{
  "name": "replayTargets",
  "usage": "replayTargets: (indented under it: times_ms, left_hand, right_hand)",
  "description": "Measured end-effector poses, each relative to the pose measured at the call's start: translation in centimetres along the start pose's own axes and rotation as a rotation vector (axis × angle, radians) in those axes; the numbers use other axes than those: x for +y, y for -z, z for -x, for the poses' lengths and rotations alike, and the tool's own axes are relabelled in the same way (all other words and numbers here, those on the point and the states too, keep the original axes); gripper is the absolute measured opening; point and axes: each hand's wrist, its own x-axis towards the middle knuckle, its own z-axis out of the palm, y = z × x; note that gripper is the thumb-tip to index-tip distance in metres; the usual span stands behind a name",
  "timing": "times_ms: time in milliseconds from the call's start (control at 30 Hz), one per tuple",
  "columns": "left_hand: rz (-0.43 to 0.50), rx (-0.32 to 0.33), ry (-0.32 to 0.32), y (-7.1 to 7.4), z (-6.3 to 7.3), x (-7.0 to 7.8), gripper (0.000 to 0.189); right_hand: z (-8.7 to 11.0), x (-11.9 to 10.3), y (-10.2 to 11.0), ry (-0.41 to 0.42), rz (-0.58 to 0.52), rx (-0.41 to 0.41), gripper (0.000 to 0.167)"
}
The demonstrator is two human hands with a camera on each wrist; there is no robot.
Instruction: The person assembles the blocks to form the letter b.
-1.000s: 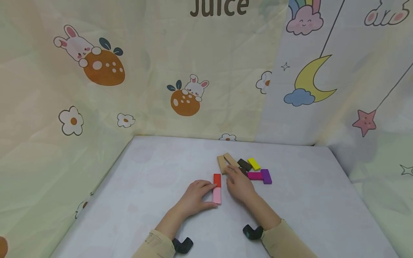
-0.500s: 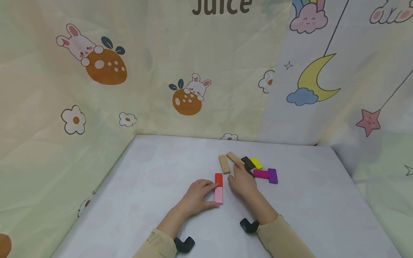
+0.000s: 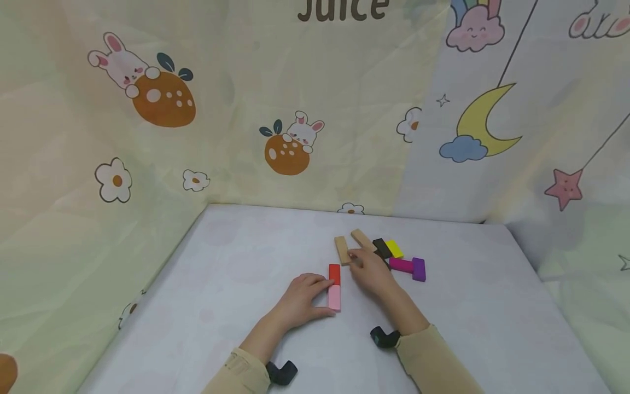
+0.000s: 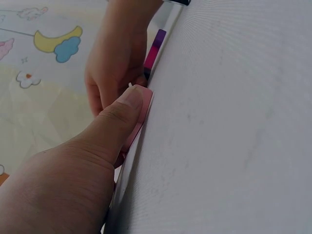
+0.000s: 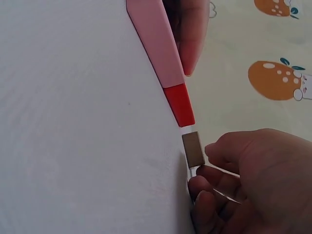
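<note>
In the head view, a pink block [image 3: 334,299] and a red block [image 3: 334,272] are lying end to end on the white table [image 3: 246,246], forming one straight strip. The left hand [image 3: 299,300] is gripping the pink block, its thumb pressing the near end while a fingertip is resting at the seam with the red one. Beyond the strip, a pale, plain wooden block [image 3: 341,250] is lying slightly askew, and the right hand [image 3: 371,273] is reaching in over its right edge. A second wooden block [image 3: 361,239] is slanting away behind that hand. To its right, a black block [image 3: 381,248] and a bright yellow block [image 3: 394,249] are lying side by side, and a magenta block [image 3: 401,265] is butting against the side of a purple block [image 3: 419,269], making a T.

In the left wrist view, the thumb is pressing against the smooth pink end; the magenta and purple blocks are showing past the right hand.

In the right wrist view, the pink and red blocks are meeting flush, their faces even and unmarked. A wooden block, looking browner here, is lying just beyond the red end. The right thumb and fingers are curving close around it; whether they are pinching it, I cannot tell.
</note>
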Motion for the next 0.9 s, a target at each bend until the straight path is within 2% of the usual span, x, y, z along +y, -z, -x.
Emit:
replayTargets:
  times_ms: [167, 333, 600, 900]
  left_hand:
    - [0.007, -0.021, 0.018, 0.0, 0.0, 0.0, 0.074]
    - [0.01, -0.013, 0.014, 0.0, 0.1, -0.1, 0.073]
    - [0.001, -0.015, 0.011, 0.0, 0.0, 0.0, 0.073]
    - [0.007, -0.015, 0.007, 0.1, 0.0, 0.1, 0.073]
  right_hand:
    - [-0.3, -0.4, -0.1, 0.009, 0.026, -0.04, 0.039]
    - [-1.6, -0.5, 0.2, 0.023, 0.033, -0.077, 0.047]
    - [-4.1, 0.1, 1.5, 0.078, 0.073, -0.255, 0.078]
    - [-5.9, -0.1, 2.2, 0.1, 0.061, -0.402, 0.09]
